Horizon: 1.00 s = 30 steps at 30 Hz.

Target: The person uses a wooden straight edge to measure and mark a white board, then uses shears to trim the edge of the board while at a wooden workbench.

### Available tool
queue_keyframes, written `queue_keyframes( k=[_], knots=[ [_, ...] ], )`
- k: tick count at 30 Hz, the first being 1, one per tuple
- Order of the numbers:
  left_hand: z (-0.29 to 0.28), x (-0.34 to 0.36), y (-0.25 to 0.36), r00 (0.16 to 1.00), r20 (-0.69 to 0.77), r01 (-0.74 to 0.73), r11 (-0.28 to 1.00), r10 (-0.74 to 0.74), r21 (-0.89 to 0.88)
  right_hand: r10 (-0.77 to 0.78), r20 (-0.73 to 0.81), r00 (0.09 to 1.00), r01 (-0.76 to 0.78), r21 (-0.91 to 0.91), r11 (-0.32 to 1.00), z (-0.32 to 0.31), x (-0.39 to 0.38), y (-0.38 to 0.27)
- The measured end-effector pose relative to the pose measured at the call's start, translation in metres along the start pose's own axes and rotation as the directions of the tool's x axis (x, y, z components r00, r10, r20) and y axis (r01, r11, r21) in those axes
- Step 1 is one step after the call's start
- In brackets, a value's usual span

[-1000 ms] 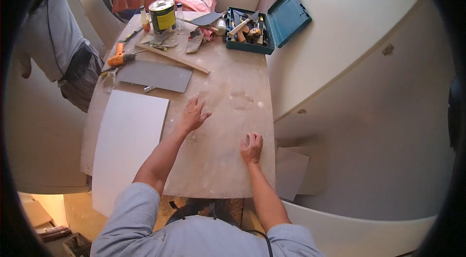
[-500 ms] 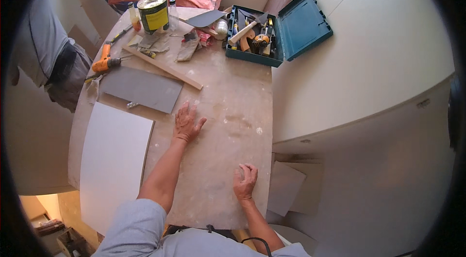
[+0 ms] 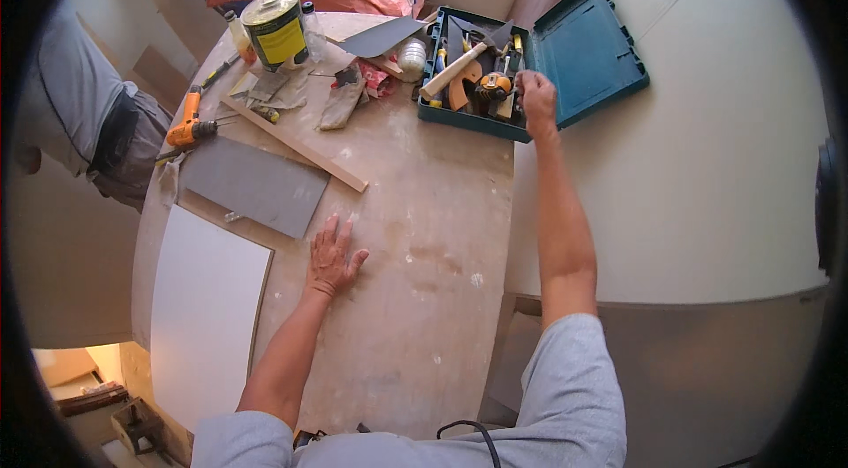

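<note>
My left hand [image 3: 330, 260] lies flat on the worktable [image 3: 397, 309] with its fingers spread, just below a grey board [image 3: 256, 185]. My right hand [image 3: 537, 102] is stretched out to the right edge of an open dark-green tool case [image 3: 468, 121]. Its fingers are curled together, and what they pinch, if anything, I cannot make out. Inside the case lie a pale wooden handle [image 3: 455, 71], an orange-and-black tool [image 3: 495, 86] and several other hand tools. The lid [image 3: 587, 53] is folded back to the right, beside my hand.
A white panel [image 3: 210, 309] lies at the left. Beyond it are an orange drill [image 3: 187, 122], a wooden strip [image 3: 296, 146], a tin can [image 3: 276, 31], bottles and crumpled wrappers [image 3: 343, 99]. A co-worker [image 3: 84, 106] stands at the far left. Large pale panels [image 3: 689, 159] stand on the right.
My right hand has gone from above the near right part of the table forward to the tool case. My left hand stays flat on the table. The view has shifted slightly.
</note>
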<state>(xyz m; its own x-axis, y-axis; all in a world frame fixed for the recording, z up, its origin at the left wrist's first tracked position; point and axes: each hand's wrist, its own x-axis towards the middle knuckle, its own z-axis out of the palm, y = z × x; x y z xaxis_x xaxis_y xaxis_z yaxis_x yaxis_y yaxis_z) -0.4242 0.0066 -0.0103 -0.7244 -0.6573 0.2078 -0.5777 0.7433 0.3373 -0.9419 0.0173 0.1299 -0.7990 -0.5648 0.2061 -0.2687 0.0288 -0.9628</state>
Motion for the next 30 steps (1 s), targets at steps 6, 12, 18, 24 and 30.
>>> queue_keyframes(
  k=[6,12,18,24,30],
  knots=[
    [-0.008,0.002,0.000,0.999,0.035,0.010,1.000,-0.011,0.008,0.058,-0.065,0.996,-0.060,-0.025,0.998,-0.002,0.128,0.058],
    [-0.013,0.006,0.003,0.998,0.066,-0.010,1.000,0.011,-0.016,-0.022,-0.180,0.983,-0.008,-0.160,0.987,-0.001,0.199,0.092],
    [-0.018,0.010,0.004,0.995,0.097,-0.003,1.000,0.003,-0.004,0.334,0.004,0.942,-0.334,-0.055,0.941,0.015,0.248,0.116],
    [-0.015,0.009,0.004,0.988,0.153,0.032,0.999,-0.037,0.033,0.440,0.170,0.882,-0.411,-0.182,0.893,0.027,0.273,0.134],
    [-0.016,0.009,0.004,0.984,0.166,0.057,0.998,-0.060,0.027,0.438,0.190,0.879,-0.401,-0.205,0.893,0.026,0.294,0.141]
  ],
)
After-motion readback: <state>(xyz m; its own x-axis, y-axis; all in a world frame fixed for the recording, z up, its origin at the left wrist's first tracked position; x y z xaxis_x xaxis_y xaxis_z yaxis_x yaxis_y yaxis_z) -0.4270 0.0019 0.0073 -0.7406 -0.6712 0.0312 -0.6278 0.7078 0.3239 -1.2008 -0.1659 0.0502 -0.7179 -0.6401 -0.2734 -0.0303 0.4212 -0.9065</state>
